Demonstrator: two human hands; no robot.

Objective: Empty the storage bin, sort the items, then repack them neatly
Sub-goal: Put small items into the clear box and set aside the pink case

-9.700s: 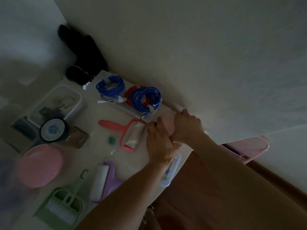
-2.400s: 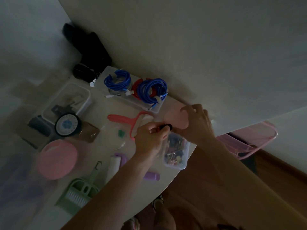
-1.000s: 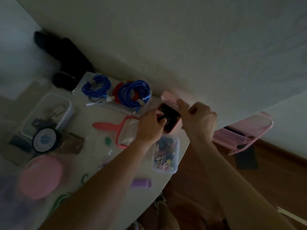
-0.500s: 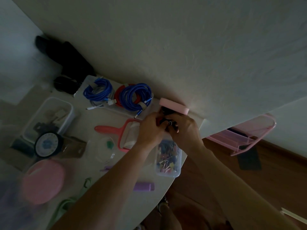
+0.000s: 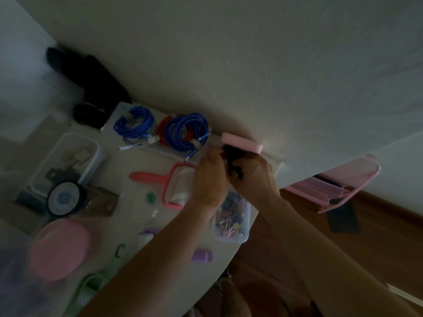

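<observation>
Both my hands are together at the far edge of the white table (image 5: 174,227), right up by the wall. My left hand (image 5: 209,179) and my right hand (image 5: 256,177) have their fingers curled in toward each other around a small cluster of black clips (image 5: 233,167). The light is dim, so I can't say for sure which fingers actually pinch them, but both hands look closed on that dark bunch. Just behind my knuckles sits the pink lid (image 5: 241,145), tilted up against the wall, touching the dark pieces below it.

Under my wrists is the clear box of coloured binder clips (image 5: 233,223), at the table's rim. Beside my left hand lies the red lint roller (image 5: 169,184), its handle pointing left. Further back, the blue and red cables (image 5: 174,131) lie coiled on a clear tray. To the left are a clear tub (image 5: 68,156), a round dial scale (image 5: 64,199) and a pink round lid (image 5: 59,250). Near my left forearm are the green dustpan (image 5: 96,284) and a purple lint roller (image 5: 201,256), partly hidden by my arm. The pink storage bin (image 5: 343,186) is down on the wooden floor to my right, well apart from the table's things.
</observation>
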